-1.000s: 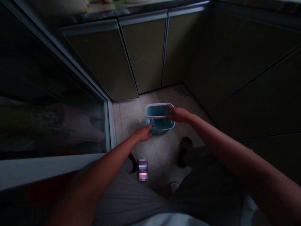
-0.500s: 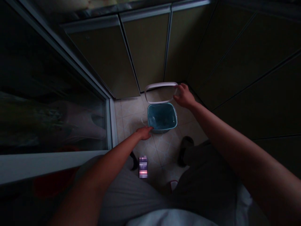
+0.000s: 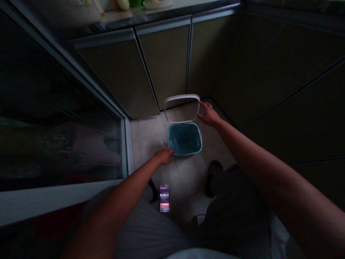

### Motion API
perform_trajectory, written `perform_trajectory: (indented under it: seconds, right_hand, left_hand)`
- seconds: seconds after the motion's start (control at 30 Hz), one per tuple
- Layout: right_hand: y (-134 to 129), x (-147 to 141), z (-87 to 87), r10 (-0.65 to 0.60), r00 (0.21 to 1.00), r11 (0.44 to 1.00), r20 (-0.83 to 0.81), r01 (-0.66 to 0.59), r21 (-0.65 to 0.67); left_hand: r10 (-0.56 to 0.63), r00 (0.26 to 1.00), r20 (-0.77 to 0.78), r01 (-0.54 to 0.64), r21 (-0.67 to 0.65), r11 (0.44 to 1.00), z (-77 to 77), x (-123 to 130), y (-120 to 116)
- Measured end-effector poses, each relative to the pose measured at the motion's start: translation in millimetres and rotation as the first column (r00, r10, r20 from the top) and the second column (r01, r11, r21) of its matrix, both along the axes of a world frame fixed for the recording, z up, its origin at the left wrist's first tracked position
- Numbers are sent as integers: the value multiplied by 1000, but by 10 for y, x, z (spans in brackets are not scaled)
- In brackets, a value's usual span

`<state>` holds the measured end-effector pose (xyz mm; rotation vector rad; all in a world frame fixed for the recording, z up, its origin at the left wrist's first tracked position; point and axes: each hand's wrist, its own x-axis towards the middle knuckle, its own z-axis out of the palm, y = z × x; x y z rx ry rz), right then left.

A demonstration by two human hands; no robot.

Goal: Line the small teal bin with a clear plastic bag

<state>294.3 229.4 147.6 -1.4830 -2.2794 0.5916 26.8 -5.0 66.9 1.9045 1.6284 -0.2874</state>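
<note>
A teal trash can (image 3: 185,138) with rounded corners stands on the tiled floor in front of me; its inside looks bare and slightly shiny. My left hand (image 3: 164,157) grips the near left corner of its rim. Just beyond the can, a pale pinkish rim ring (image 3: 182,97) stands tilted up near the can's far edge, an open frame through which the floor shows. My right hand (image 3: 208,114) holds the right side of this ring between thumb and fingers.
Cabinet doors (image 3: 164,61) rise behind the can, under a countertop (image 3: 115,16) with food items on it. Dark cabinets line the right side. A glass door frame (image 3: 124,144) is at left. A pixelated package (image 3: 165,198) lies between my feet.
The ring has shifted slightly left and tilted more upright, with my right hand still on it. My left hand stays at the can's rim. The view has tipped up a little.
</note>
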Motion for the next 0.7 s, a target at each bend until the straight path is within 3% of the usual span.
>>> perform_trajectory:
  seconds: [0.27, 0.43, 0.53, 0.63, 0.7]
  right_hand:
    - [9, 26, -39, 9, 1000, 1000, -5, -9, -25]
    - [21, 81, -47, -9, 1000, 1000, -6, 9, -30]
    - [47, 128, -63, -44, 999, 998, -16, 44, -37]
    - [70, 165, -131, -112, 994, 992, -15, 111, -67]
    - [61, 196, -241, -171, 985, 973, 16, 171, -156]
  left_hand:
    - [34, 999, 40, -35, 17, 999, -41, -55, 13]
    - [239, 950, 203, -253, 46, 966, -82, -178, 62]
    - [422, 834, 355, -483, 100, 870, -159, -310, 162]
    - [660, 608, 441, -745, 30, 667, -288, -468, 293]
    - [774, 459, 436, -843, -61, 534, -395, -559, 359]
